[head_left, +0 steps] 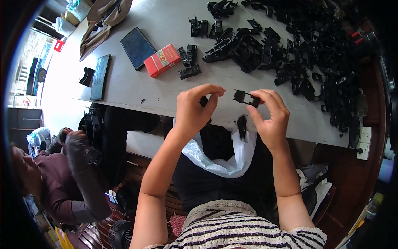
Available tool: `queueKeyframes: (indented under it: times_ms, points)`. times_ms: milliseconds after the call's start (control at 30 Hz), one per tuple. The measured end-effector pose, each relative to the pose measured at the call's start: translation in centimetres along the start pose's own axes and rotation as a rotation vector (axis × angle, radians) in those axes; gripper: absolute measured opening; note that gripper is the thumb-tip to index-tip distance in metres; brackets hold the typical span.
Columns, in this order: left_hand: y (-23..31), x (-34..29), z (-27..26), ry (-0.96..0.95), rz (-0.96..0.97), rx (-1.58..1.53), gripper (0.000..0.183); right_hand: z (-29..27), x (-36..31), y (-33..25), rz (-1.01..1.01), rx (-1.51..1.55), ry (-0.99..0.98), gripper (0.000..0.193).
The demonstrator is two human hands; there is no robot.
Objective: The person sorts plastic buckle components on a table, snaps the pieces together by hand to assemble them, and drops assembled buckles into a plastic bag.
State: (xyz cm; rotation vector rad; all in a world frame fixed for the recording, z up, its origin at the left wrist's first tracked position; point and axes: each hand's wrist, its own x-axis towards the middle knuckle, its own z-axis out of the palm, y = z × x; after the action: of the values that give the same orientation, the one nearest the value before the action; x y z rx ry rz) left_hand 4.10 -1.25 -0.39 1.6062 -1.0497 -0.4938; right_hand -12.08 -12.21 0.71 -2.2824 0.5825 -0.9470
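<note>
My right hand (271, 118) pinches a small black plastic frame-like part (248, 98) with a rectangular opening, held above the table's near edge. Just left of it, my left hand (192, 108) is closed, thumb and fingertips together. A dark piece (203, 101) shows inside its curl, mostly hidden by the fingers. Below the right hand, a blurred black piece (241, 125) is at the rim of a white plastic bag (238, 166) that hangs open over my lap. Whether that piece touches the bag, I cannot tell.
A heap of black plastic parts (298, 54) covers the table's right side, with several loose ones (190, 72) nearer. A red box (162, 61), a dark phone (138, 47) and another phone (100, 77) lie to the left. A co-worker (62, 182) sits at the left.
</note>
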Motion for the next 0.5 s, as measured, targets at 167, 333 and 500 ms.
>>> queueKeyframes:
  times_ms: [167,333,500]
  points:
    - [-0.3,-0.8,1.7,0.035,0.044,0.300,0.016,3.0,-0.9,2.4,-0.046,-0.225,0.011,0.028]
    - [0.9,-3.1,-0.8,-0.086,-0.077,-0.043,0.013,0.8,-1.3,3.0,0.144,-0.011,0.091,0.024]
    - [-1.1,-5.7,-4.4,-0.507,-0.285,-0.040,0.017,-3.4,-4.6,5.6,0.204,-0.026,0.151,0.023]
